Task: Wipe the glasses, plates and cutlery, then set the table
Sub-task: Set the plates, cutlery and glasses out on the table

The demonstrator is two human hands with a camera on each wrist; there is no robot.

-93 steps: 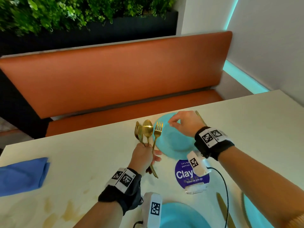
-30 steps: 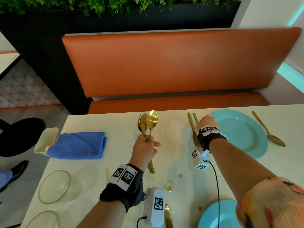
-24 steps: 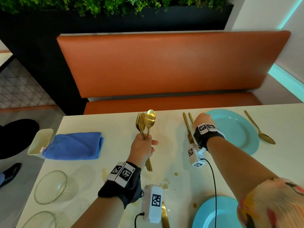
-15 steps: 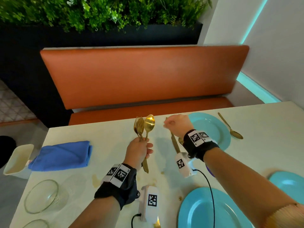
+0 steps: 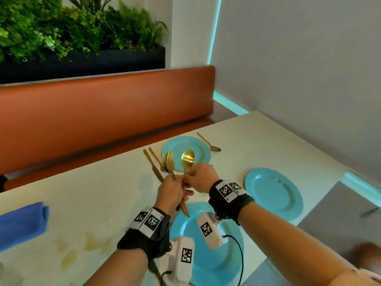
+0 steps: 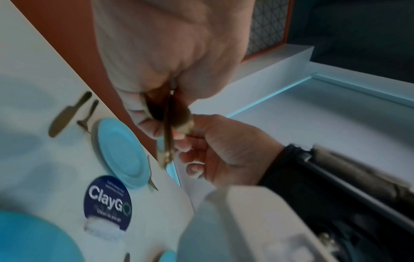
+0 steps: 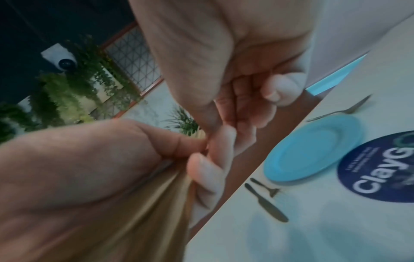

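My left hand [image 5: 175, 185] grips a bundle of gold cutlery upright above the table: several forks [image 5: 169, 163] and a spoon [image 5: 187, 158]. My right hand [image 5: 186, 176] has come in from the right and pinches the spoon's handle just above my left fist. In the left wrist view the handles [image 6: 167, 134] stick out below my left fist, with the right hand [image 6: 226, 150] next to them. A far blue plate [image 5: 198, 150] has a knife [image 5: 153, 167] lying to its left and a spoon [image 5: 209, 142] to its right. Two more blue plates lie nearer, one at the right [image 5: 274, 193] and one under my wrists [image 5: 208, 263].
A folded blue cloth [image 5: 21, 221] lies at the table's left edge. Yellowish stains [image 5: 88, 244] mark the cream tabletop [image 5: 92, 193] near me. A round ClayGo sticker [image 6: 107, 202] is on the table. An orange bench [image 5: 103, 112] runs along the far side, a wall along the right.
My right hand left the table beside the far plate, came across to the bundle and took hold of the spoon's handle. My left hand kept the cutlery upright. The view swung right.
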